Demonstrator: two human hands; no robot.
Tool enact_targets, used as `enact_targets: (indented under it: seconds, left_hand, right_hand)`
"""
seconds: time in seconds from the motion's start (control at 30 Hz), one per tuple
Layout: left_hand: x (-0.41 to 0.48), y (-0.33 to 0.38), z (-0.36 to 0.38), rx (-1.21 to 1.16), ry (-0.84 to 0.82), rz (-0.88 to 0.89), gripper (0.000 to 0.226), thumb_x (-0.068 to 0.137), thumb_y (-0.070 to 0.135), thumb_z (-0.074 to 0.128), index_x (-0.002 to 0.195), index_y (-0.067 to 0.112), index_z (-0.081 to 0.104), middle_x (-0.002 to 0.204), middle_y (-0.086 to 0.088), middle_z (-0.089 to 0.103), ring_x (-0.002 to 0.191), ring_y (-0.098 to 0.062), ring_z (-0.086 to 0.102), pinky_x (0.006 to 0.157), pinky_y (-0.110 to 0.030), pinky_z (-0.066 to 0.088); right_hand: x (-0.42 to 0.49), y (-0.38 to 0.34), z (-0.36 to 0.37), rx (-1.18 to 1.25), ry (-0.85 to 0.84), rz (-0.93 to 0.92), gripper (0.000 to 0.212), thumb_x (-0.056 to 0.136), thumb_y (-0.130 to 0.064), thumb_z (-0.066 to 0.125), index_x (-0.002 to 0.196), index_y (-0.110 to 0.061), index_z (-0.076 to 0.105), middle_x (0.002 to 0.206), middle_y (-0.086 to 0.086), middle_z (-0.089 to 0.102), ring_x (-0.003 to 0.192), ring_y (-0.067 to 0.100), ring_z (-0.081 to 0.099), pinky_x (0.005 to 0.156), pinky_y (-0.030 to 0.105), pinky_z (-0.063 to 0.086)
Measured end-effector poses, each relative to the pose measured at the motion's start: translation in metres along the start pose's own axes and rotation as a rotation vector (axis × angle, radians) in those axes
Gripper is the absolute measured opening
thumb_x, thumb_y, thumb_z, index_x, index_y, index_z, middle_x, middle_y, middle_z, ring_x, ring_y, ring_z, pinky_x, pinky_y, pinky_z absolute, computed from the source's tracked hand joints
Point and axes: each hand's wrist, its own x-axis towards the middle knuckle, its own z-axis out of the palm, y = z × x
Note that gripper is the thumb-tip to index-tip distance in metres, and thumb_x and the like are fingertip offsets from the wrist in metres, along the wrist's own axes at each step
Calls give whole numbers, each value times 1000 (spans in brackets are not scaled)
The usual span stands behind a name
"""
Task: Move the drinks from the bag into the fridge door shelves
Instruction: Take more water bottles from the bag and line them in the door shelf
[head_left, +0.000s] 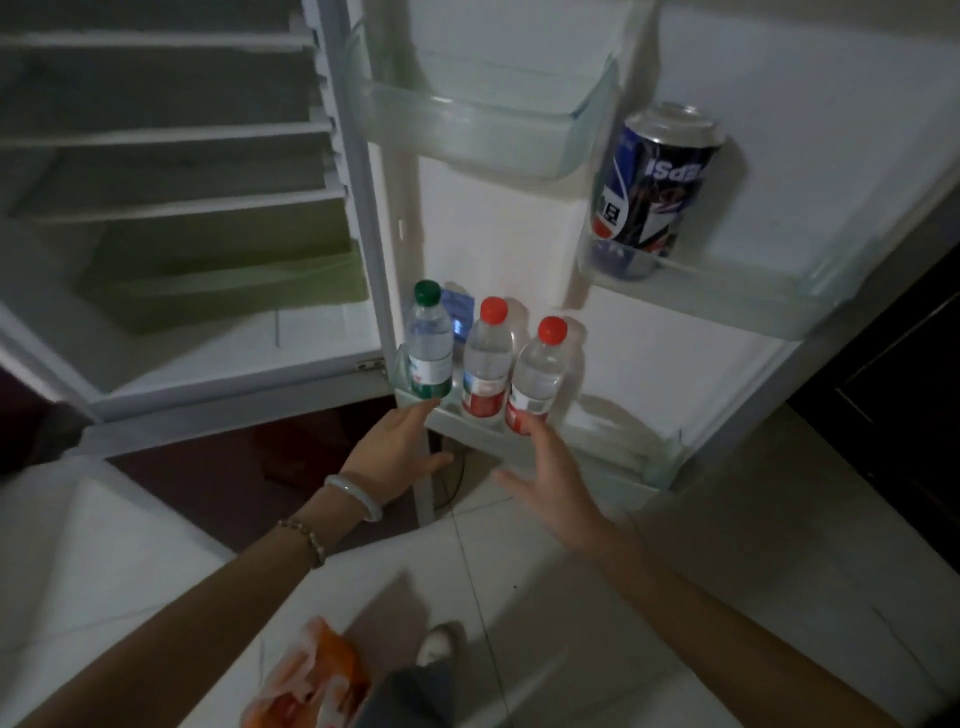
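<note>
The fridge door stands open. Its bottom shelf (613, 447) holds a green-capped water bottle (430, 340) and two red-capped water bottles (487, 358) (540, 374), all upright. A blue Pepsi can (652, 187) stands in the middle door shelf (753, 306). My left hand (397, 449) reaches toward the shelf just below the green-capped bottle, fingers relaxed, holding nothing. My right hand (553, 480) is spread open just below the rightmost red-capped bottle, fingertips near its base. An orange plastic bag (311, 675) lies at the bottom of the view.
The top door shelf (483, 119) holds nothing I can see. The fridge interior (171, 208) at left shows bare shelves and a green drawer. A white appliance top (93, 561) sits at lower left. A dark cabinet (904, 395) stands right of the door. My shoe (439, 644) is on the tiled floor.
</note>
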Motion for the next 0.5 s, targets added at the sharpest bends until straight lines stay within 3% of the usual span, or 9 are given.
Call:
enact_targets:
  seconds: [0.1, 0.23, 0.5]
  left_hand:
    - [-40, -2, -1, 155, -65, 35, 73, 75, 54, 51, 129, 6, 49, 122, -15, 59, 110, -32, 57, 92, -42, 48]
    - [-109, -8, 0, 324, -64, -24, 67, 77, 57, 47, 128, 13, 52, 126, -10, 59, 116, -31, 55, 92, -41, 46]
    - [-268, -23, -10, 379, -118, -418, 63, 80, 55, 45, 132, 19, 47, 130, -10, 56, 119, -33, 53, 94, -47, 45]
  right_hand:
    - [-22, -11, 26, -124, -214, -87, 73, 79, -17, 73, 140, -8, 36, 145, 7, 36, 134, 16, 31, 111, 24, 25]
    - [-48, -10, 63, -261, -469, -197, 73, 86, -24, 64, 147, -14, 24, 155, 6, 20, 143, 20, 18, 112, 25, 20]
    - [-80, -24, 142, -414, -870, -338, 80, 87, -29, 63, 149, -21, 13, 158, 3, 12, 144, 19, 12, 117, 34, 19]
